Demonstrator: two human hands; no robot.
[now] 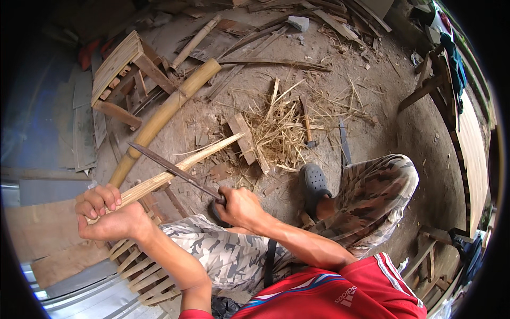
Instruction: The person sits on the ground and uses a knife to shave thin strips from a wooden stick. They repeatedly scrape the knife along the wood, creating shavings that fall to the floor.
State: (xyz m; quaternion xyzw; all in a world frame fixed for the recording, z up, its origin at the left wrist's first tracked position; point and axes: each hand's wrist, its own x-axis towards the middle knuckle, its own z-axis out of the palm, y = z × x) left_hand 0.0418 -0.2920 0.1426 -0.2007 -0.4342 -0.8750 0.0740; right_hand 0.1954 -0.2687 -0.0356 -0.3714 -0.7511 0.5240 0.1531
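My left hand (109, 212) is wrapped round the near end of a pale split bamboo stick (199, 157). The stick slants away to the right, its far end at a small wooden block (243, 139) on the ground. In my right hand (239, 206) is the handle of a long dark-bladed knife (164, 164). Its blade crosses over the stick, pointing up and left, and seems to touch it. Beyond the block lies a heap of bamboo shavings (281, 125). A hammer (308, 125) with a wooden handle rests at the heap's right side.
A thick bamboo pole (159, 119) lies at the left beside a small wooden stool (119, 72). A saw blade (345, 141) lies near my shoe (314, 182). Scrap boards (334, 24) cover the far ground. Wooden slats (138, 268) are at my left, and a wooden bench (470, 159) stands right.
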